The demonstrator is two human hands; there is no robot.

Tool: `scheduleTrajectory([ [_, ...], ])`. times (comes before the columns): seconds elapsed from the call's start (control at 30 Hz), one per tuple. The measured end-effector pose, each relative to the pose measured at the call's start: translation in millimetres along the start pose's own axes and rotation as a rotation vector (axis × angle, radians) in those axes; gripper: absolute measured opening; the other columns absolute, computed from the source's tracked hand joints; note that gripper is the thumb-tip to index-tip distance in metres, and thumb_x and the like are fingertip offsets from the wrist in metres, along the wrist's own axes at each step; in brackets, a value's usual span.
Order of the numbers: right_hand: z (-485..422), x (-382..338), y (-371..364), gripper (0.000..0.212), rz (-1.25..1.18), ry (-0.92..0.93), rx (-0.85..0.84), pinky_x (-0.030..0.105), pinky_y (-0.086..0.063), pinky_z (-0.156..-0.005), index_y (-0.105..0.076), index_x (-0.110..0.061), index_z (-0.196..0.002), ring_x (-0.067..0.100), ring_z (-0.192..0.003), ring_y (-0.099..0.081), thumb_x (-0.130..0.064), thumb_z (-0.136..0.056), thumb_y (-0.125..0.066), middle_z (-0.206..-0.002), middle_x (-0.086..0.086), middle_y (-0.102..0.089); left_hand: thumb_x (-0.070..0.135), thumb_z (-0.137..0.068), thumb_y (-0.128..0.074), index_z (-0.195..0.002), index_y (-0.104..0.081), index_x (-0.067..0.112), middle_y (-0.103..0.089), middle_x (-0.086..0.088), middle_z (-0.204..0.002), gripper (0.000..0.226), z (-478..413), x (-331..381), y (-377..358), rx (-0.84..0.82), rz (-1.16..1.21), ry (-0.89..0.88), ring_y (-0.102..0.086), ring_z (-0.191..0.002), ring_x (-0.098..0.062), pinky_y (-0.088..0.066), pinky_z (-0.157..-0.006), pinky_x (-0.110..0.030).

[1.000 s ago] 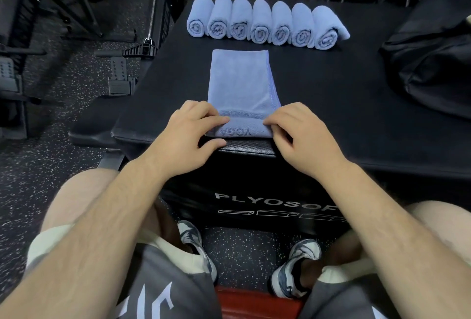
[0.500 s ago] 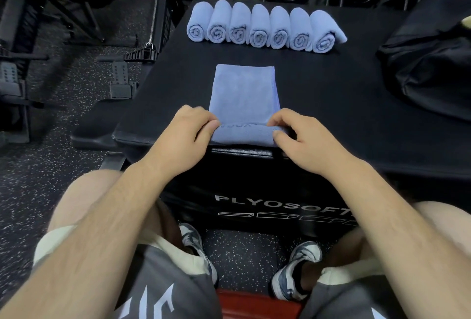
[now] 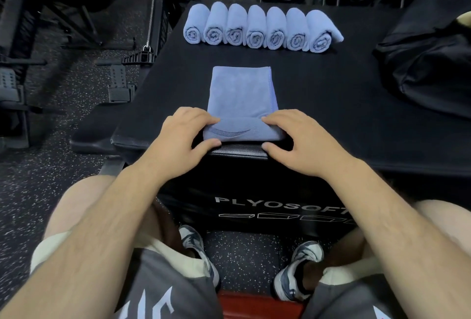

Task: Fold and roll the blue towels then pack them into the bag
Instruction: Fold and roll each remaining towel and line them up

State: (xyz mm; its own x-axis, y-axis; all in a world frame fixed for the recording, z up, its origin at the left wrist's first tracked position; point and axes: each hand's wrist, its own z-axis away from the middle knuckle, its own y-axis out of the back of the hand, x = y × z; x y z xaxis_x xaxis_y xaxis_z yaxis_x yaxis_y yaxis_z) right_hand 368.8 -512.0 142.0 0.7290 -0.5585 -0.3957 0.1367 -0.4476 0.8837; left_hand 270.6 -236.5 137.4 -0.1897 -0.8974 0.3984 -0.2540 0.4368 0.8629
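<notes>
Both hands on near end of folded towel (image 3: 240, 94) at frame centre: left hand (image 3: 182, 135) & right hand (image 3: 295, 137) fingers curled pinching the started roll. Towel's long axis runs away toward rolled towels (image 3: 260, 28) up top, bag (image 3: 428, 64) upper right

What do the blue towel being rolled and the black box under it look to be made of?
Blue towel: soft matte fabric, likely microfibre; fine nap, stitched edge, and it curls readily under the hands.
Black box: seemingly padded foam in matte vinyl-like cover; faint sheen, rounded seamed edge, "PLYOSOFT" print.
</notes>
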Motion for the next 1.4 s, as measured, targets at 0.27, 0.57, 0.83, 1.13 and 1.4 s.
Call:
scheduleTrajectory([
  [0.27, -6, -1, 11, 0.034, -0.083, -0.095, -0.044, 0.033, -0.041, -0.103, -0.060, -0.033, -0.133, 0.006, -0.116, -0.044, -0.042, -0.100, -0.056, -0.117, -0.015, -0.061, 0.050, -0.095, -0.060, -0.120, -0.064, 0.030, -0.052, 0.016, -0.103, 0.032, -9, 1, 0, -0.088, 0.158, 0.106, -0.042, -0.103, -0.013, -0.037, -0.100, -0.036],
  [0.57, -15, -10, 7, 0.009, -0.160, -0.212, 0.040, 0.044, -0.036, -0.105, -0.061, -0.030, -0.100, 0.014, -0.111, -0.035, -0.031, -0.102, -0.052, -0.102, -0.014, -0.053, 0.033, -0.100, -0.060, -0.115, -0.064, 0.026, -0.051, 0.013, -0.111, 0.017, -16, 12, -3, 0.118, 0.161, 0.069, -0.043, -0.107, -0.013, -0.039, -0.098, -0.030],
  [0.83, -10, -8, 1, 0.012, 0.006, -0.112, 0.238, 0.036, -0.027, -0.098, -0.065, -0.034, -0.111, 0.013, -0.112, -0.037, -0.034, -0.099, -0.060, -0.115, -0.025, -0.060, 0.040, -0.089, -0.075, -0.131, -0.057, 0.032, -0.054, 0.019, -0.130, 0.047, -13, 5, -1, -0.003, 0.098, -0.022, -0.044, -0.126, -0.010, -0.032, -0.109, -0.041],
  [1.13, -14, 9, 11, 0.036, -0.098, -0.122, 0.017, 0.032, -0.023, -0.108, -0.063, -0.032, -0.128, 0.005, -0.114, -0.033, -0.043, -0.094, -0.068, -0.115, -0.020, -0.061, 0.039, -0.094, -0.054, -0.106, -0.061, 0.034, -0.053, 0.017, -0.099, 0.015, -32, 7, -2, -0.080, 0.223, 0.101, -0.036, -0.106, -0.014, -0.035, -0.102, -0.036],
  [1.4, -28, 14, 9, 0.023, -0.366, -0.285, -0.078, 0.026, -0.028, -0.100, -0.069, -0.015, -0.095, 0.009, -0.114, -0.036, -0.037, -0.098, -0.063, -0.108, -0.009, -0.051, 0.022, -0.094, -0.056, -0.121, -0.065, 0.031, -0.050, 0.015, -0.119, 0.030, -28, 19, 0, 0.076, 0.155, -0.045, -0.043, -0.115, -0.011, -0.036, -0.105, -0.041],
])
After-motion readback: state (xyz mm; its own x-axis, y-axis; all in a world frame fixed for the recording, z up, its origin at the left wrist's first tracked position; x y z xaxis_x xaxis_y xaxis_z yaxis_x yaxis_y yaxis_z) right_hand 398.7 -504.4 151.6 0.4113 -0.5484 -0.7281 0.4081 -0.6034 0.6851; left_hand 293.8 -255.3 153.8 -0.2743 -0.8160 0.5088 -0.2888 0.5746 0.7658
